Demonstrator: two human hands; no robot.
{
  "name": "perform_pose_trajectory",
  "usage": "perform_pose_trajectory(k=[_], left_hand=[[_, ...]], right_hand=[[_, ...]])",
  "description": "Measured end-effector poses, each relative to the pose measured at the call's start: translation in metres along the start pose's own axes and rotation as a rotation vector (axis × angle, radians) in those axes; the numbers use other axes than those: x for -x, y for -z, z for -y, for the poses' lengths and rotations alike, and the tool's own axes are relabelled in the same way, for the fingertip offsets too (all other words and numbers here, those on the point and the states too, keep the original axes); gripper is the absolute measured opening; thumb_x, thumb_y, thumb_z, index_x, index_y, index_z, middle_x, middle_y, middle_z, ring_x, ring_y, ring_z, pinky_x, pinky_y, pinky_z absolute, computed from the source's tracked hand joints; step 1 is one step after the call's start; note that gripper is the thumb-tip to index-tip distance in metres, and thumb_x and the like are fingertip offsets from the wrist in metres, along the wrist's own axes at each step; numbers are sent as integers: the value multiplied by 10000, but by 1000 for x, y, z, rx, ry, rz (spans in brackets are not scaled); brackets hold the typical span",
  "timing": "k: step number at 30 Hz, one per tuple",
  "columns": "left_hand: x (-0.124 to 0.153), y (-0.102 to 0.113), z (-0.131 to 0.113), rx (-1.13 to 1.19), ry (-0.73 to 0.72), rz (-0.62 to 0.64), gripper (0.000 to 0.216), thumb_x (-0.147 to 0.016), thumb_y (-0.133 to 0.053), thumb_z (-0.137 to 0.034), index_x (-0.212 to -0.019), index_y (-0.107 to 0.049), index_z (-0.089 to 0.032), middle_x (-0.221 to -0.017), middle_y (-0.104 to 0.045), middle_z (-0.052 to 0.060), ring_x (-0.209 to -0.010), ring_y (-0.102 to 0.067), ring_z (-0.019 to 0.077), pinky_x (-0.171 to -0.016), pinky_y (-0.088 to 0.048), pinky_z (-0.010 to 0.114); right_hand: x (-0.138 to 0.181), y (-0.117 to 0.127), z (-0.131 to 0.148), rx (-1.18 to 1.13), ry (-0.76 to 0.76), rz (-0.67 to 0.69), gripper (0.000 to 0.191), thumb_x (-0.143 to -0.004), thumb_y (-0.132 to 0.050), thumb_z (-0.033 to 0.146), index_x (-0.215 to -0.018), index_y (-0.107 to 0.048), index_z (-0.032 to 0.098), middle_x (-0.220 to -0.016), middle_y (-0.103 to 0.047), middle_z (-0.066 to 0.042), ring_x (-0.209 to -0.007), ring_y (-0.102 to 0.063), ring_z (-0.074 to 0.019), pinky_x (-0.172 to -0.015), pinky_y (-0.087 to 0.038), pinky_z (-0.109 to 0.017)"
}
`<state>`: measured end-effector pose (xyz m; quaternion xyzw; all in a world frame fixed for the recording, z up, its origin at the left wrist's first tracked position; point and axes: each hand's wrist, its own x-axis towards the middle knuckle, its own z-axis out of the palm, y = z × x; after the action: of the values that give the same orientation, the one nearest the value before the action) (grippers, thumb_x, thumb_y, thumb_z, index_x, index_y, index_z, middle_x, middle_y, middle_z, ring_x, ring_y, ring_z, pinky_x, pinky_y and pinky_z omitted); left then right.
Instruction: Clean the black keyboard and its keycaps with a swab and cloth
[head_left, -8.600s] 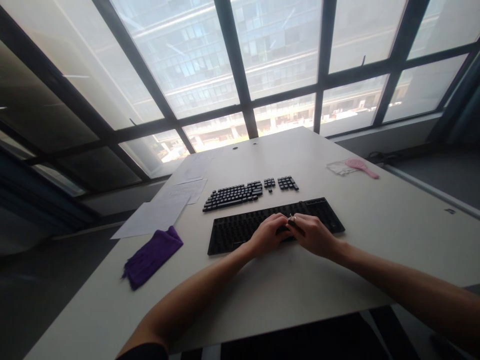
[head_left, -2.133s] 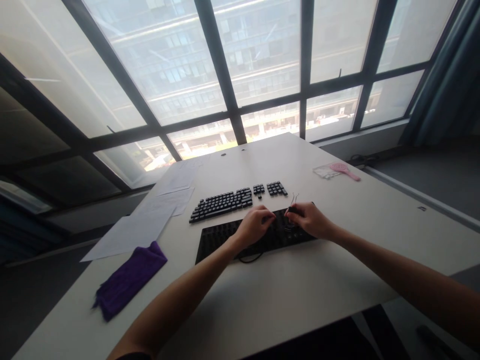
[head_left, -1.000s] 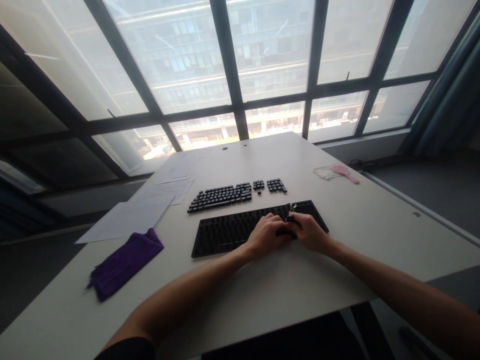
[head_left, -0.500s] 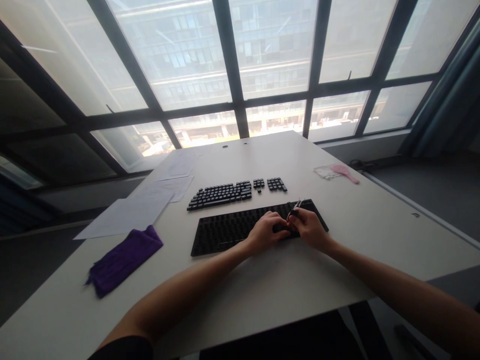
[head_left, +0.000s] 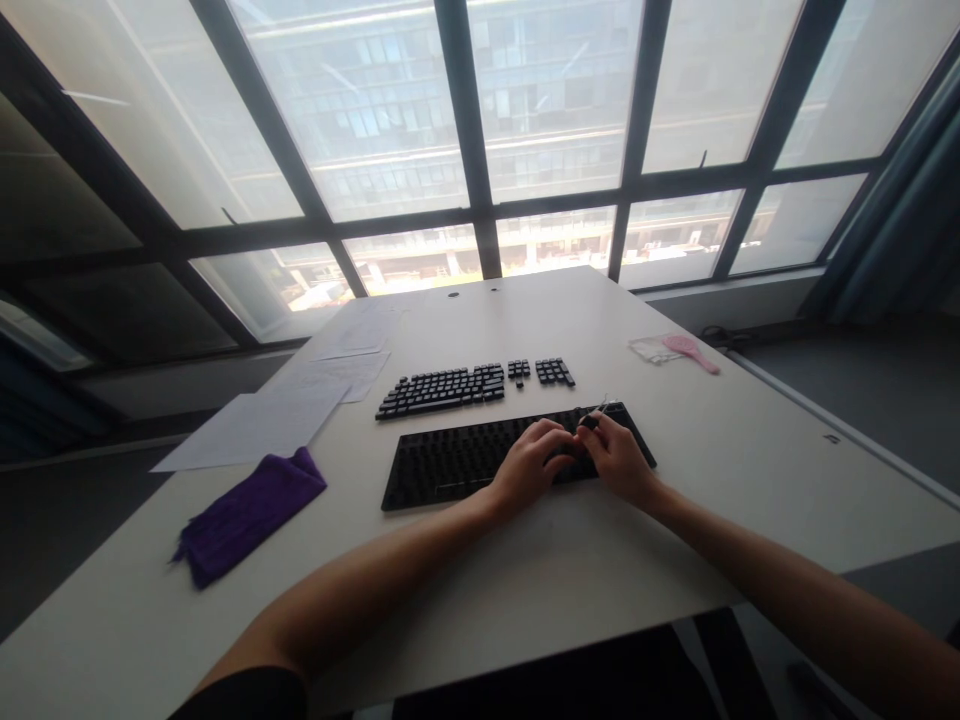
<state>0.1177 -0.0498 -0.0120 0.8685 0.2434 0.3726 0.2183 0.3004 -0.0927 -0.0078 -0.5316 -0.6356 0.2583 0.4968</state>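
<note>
A black keyboard base [head_left: 450, 465] without its keycaps lies on the white table [head_left: 570, 560] in front of me. My left hand [head_left: 529, 462] rests on its right half with the fingers curled and pressed down. My right hand [head_left: 619, 455] is closed on a small wire keycap puller [head_left: 596, 418], held against the keyboard right beside my left fingers. The removed black keycaps [head_left: 474, 382] are laid out in rows just behind the keyboard.
A purple cloth [head_left: 251, 512] lies at the left near the table edge. Sheets of paper [head_left: 274, 415] sit behind it. A pink brush [head_left: 690, 352] and a clear bag rest at the far right. A large window fills the background.
Over the last second both hands stayed together on the keyboard's right half. The right hand tilted the puller up a little and brought it back down.
</note>
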Motion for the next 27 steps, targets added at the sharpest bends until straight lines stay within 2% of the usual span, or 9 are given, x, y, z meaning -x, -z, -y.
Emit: perform_pose_trajectory(k=[5,9,14,17,20,23,27], left_hand=[[1,-1,2,-87,-92,-35,188,-901,-626,-285,-1074,-687,-243,-1061,-569,72,-960,-563,199,-848,-504,348],[0,0,2,-5,-98,-33,168,-879,-659,-304,-1018,-709,-225,-988,-585,69,-937,-573,197,-850,-505,346],[-4,6,-8,131,-35,-55,145,-864,-679,-281,-978,-704,-195,-958,-620,72,-898,-601,182,-814,-510,320],[-13,18,-5,99,36,-56,135,-851,-688,-259,-966,-700,-191,-938,-641,56,-812,-598,152,-733,-501,277],[-30,37,17,-42,122,-54,130,-840,-688,-254,-952,-711,-192,-898,-670,40,-744,-594,140,-701,-487,268],[-51,57,51,-249,221,-33,120,-804,-713,-253,-904,-740,-192,-888,-708,37,-760,-611,161,-765,-488,297],[-74,69,90,-476,325,73,109,-777,-739,-266,-869,-774,-219,-874,-731,42,-902,-623,227,-884,-468,350]], right_hand=[[-1,1,4,-39,18,-3,235,-934,-505,419,-874,-536,194,-690,-643,-21,-610,-604,-176,-587,-466,-283],[1,1,6,-21,8,8,226,-943,-489,409,-929,-541,190,-693,-653,-21,-583,-596,-170,-563,-466,-280],[2,1,3,-14,43,83,214,-948,-484,393,-920,-538,188,-686,-663,-22,-590,-619,-172,-562,-474,-273],[2,1,3,-15,54,95,216,-956,-477,393,-883,-524,196,-668,-666,-17,-576,-612,-163,-580,-474,-274],[1,0,3,-31,48,52,211,-955,-482,397,-903,-525,197,-674,-678,-19,-563,-601,-160,-586,-474,-279],[0,1,3,-63,35,41,224,-952,-484,405,-888,-531,195,-682,-685,-30,-570,-599,-164,-592,-479,-286],[-2,2,3,-76,22,44,238,-948,-488,408,-850,-531,196,-684,-684,-35,-578,-597,-164,-592,-476,-286]])
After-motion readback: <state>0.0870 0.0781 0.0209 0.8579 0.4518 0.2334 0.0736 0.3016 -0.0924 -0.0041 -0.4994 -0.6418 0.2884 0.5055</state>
